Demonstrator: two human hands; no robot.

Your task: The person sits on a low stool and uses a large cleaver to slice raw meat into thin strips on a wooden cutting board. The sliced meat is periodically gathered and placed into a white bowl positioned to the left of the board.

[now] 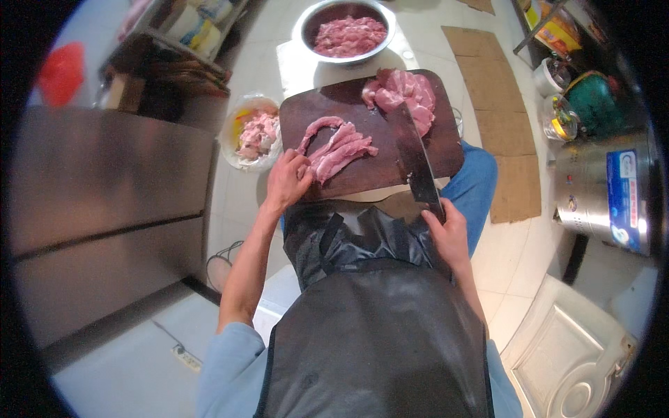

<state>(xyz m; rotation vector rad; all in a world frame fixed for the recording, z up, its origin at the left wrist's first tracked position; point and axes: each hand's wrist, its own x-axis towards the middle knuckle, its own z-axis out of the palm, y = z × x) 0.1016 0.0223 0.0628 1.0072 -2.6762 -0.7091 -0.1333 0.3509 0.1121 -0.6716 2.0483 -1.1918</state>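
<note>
My right hand [447,230] grips the handle of a cleaver-like kitchen knife [415,157], its broad blade slanting up over the right side of a dark cutting board [360,141]. The blade's far end reaches the pile of sliced raw meat [410,94] at the board's upper right. At the board's left edge my left hand [290,177] has its fingers on the near ends of several long raw meat strips [339,151]. One strip curves away in an arc above the others. Whether the fingers pinch a strip or only rest on it is partly hidden.
Beyond the board stands a metal bowl [349,36] of cut meat. A plastic-lined container [253,133] with pale scraps sits left of the board. Flattened cardboard [496,125] lies on the tiled floor at right. A steel cabinet [110,183] flanks the left, a metal appliance [601,193] the right.
</note>
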